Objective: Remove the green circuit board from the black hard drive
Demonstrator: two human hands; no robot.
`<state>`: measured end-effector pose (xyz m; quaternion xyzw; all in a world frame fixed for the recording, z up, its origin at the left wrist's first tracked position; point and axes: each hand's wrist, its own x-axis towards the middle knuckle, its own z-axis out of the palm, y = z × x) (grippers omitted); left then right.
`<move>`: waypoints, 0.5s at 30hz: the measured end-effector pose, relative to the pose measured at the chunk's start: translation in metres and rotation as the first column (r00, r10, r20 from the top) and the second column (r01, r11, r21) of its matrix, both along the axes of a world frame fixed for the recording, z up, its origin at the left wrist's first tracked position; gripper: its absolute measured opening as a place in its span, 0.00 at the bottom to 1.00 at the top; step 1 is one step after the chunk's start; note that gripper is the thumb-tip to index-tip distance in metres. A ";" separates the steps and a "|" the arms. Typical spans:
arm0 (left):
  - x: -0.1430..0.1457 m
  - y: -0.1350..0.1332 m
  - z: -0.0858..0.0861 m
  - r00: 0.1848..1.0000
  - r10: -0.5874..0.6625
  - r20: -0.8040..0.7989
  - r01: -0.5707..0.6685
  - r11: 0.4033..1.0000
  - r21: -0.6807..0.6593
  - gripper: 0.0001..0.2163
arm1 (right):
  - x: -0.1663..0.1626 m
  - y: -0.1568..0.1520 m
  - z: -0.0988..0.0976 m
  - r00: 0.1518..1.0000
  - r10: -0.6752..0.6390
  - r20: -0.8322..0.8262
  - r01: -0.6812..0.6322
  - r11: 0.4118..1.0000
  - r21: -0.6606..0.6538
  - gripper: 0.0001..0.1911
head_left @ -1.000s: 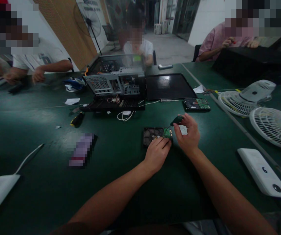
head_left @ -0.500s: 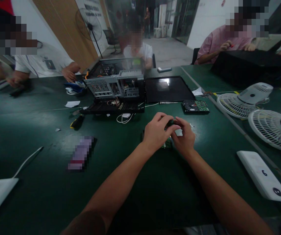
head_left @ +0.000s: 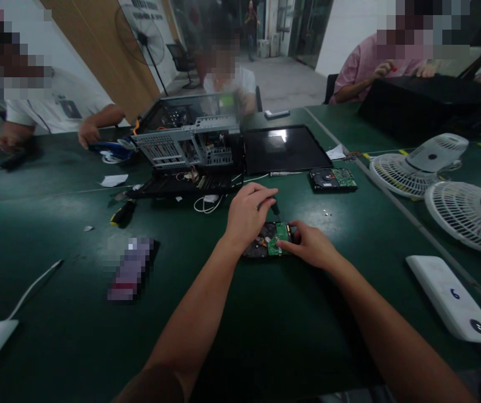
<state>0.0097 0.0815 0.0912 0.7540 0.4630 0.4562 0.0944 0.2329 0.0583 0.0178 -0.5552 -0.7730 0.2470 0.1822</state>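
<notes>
A hard drive (head_left: 261, 239) with a green circuit board lies on the dark green table in front of me. My left hand (head_left: 246, 215) is closed around a small dark screwdriver (head_left: 275, 208), whose lower end points down at the far edge of the circuit board. Whether the tip touches a screw is too small to tell. My right hand (head_left: 310, 243) grips the drive's right end, thumb on the board and fingers at the far side. Several tiny screws (head_left: 327, 212) lie on the table beyond my right hand.
An opened computer case (head_left: 190, 143) stands at the back, beside its black side panel (head_left: 284, 148). A second hard drive (head_left: 333, 179) lies to its right. A yellow-black screwdriver (head_left: 123, 214) and a phone (head_left: 132, 268) are on the left; white fan parts (head_left: 419, 162) and a white device (head_left: 452, 296) are on the right.
My hands have moved apart. The left now holds the screwdriver down over the circuit board, and the right has come down onto the drive's right end. The drive is now more exposed.
</notes>
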 end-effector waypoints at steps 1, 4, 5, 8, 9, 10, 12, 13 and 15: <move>-0.001 0.001 -0.001 1.000 0.006 0.001 -0.006 1.000 0.002 0.11 | -0.001 0.000 0.000 1.000 0.014 0.014 -0.014 1.000 -0.001 0.31; -0.003 0.004 -0.005 1.000 0.007 0.019 -0.007 1.000 0.013 0.12 | -0.003 -0.002 0.002 0.999 0.034 0.012 -0.034 0.999 0.006 0.30; -0.003 0.004 -0.005 1.000 -0.002 0.023 0.002 1.000 0.019 0.12 | -0.003 -0.002 0.003 0.999 0.034 0.006 -0.034 0.999 0.010 0.29; -0.001 0.003 -0.007 0.999 -0.029 0.021 0.028 0.999 0.044 0.12 | -0.004 -0.003 0.002 0.999 0.040 -0.015 -0.040 0.999 0.027 0.27; 0.001 0.002 -0.007 0.999 -0.029 0.021 0.028 0.998 0.053 0.11 | -0.004 -0.003 0.001 0.999 0.043 -0.026 -0.043 0.999 0.029 0.27; 0.002 0.001 -0.007 0.999 -0.025 0.023 0.023 0.998 0.062 0.11 | -0.005 -0.002 0.000 0.998 0.046 -0.039 -0.045 0.999 0.030 0.28; 0.006 -0.001 -0.007 0.999 -0.014 0.033 0.011 0.997 0.081 0.10 | -0.005 0.000 -0.003 0.997 0.044 -0.066 -0.042 0.999 0.030 0.28; 0.007 -0.002 -0.008 0.999 -0.015 0.036 0.012 0.996 0.088 0.09 | -0.005 0.001 -0.004 0.996 0.041 -0.077 -0.039 0.999 0.031 0.29; 0.008 -0.002 -0.009 0.998 -0.039 0.046 0.034 0.995 0.099 0.08 | -0.006 0.004 -0.007 0.995 0.038 -0.093 -0.035 0.999 0.034 0.29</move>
